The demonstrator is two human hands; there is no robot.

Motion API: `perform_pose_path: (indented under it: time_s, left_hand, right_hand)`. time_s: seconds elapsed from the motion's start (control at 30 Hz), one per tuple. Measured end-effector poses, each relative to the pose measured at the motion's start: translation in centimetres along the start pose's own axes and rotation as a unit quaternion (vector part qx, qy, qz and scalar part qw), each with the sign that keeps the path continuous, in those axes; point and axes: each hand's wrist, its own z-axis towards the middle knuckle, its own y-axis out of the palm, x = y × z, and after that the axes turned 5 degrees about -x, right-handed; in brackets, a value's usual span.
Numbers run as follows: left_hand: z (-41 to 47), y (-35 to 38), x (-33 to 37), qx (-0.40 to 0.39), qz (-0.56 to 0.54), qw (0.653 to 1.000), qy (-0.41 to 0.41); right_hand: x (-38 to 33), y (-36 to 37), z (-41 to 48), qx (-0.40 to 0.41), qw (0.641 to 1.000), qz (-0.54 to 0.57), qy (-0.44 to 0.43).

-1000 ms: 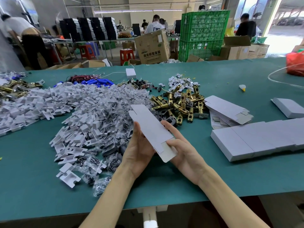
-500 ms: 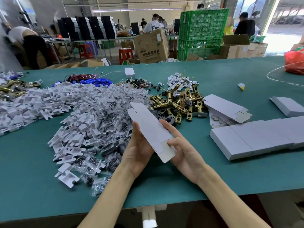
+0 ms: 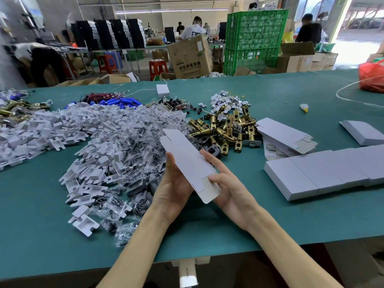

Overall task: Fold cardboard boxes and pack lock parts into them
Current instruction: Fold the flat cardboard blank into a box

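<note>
A flat, unfolded grey cardboard box slants above the green table, held between both hands. My left hand cups its underside, thumb up along the left edge. My right hand holds the near end, thumb pressing on the flap, index finger stretched along the right edge. Brass lock latches lie heaped just behind the box. A stack of flat boxes sits to the right, and folded grey boxes stand in a row at right.
A big heap of white plastic inserts and bagged screws covers the left. Blue and red wired parts and a small white box lie further back. A red bag sits far right. People work at benches behind.
Both hands keep the same hold on the flat box. The view has shifted slightly; nothing else moved.
</note>
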Motion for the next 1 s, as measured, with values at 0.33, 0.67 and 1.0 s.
perform_pose_path:
  time_s: [0.33,0.67,1.0]
  left_hand:
    - [0.1,0.2,-0.3,0.013,0.035,0.999,0.007]
    - [0.2,0.4,-0.4,0.072,0.010,0.997,0.012]
    - [0.3,0.3,-1.3,0.123,0.144,0.982,0.022]
  right_hand:
    - [0.1,0.3,0.1,0.024,0.999,0.018,-0.024]
    - [0.4,0.0,0.3,0.007,1.000,-0.021,-0.011]
    - [-0.4,-0.4,-0.4,-0.049,0.999,0.005,-0.004]
